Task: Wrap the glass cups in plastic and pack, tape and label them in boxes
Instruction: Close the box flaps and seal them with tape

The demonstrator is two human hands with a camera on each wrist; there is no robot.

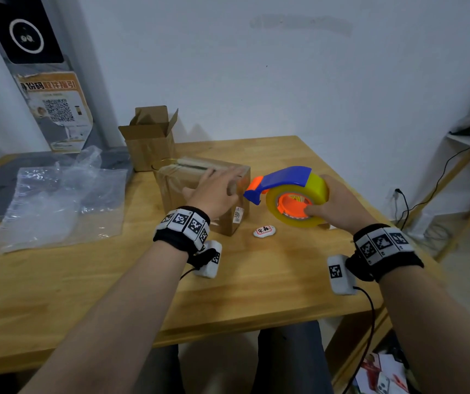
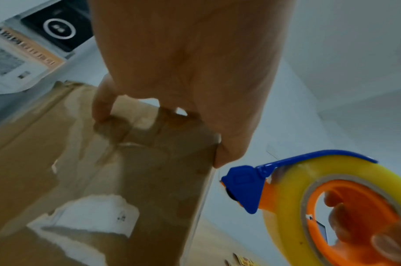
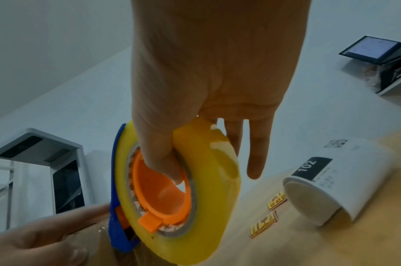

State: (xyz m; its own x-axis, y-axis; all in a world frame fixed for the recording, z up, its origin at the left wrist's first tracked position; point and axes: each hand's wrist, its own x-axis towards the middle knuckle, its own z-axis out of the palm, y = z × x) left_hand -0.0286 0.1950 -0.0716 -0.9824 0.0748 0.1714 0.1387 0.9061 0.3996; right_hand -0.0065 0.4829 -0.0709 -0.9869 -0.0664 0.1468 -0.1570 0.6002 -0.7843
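- Wooden tabletop [image 1: 256, 280] against a white wall carries a closed cardboard box [image 1: 188, 194] at centre, glossy with tape on top.
- Left hand [image 1: 216, 189] lies flat on it, fingers straight.
- Right hand [image 1: 339, 206], its grip clamped on the tape dispenser [image 1: 293, 194], holds the cutter just at the box's 3 o'clock edge.
- Taping looks nearly done; labelling remains, and the open box [image 1: 150, 137] at 11 o'clock awaits packing.
- Bubble wrap [image 1: 57, 203] lies at 9 o'clock; 6 o'clock is free.
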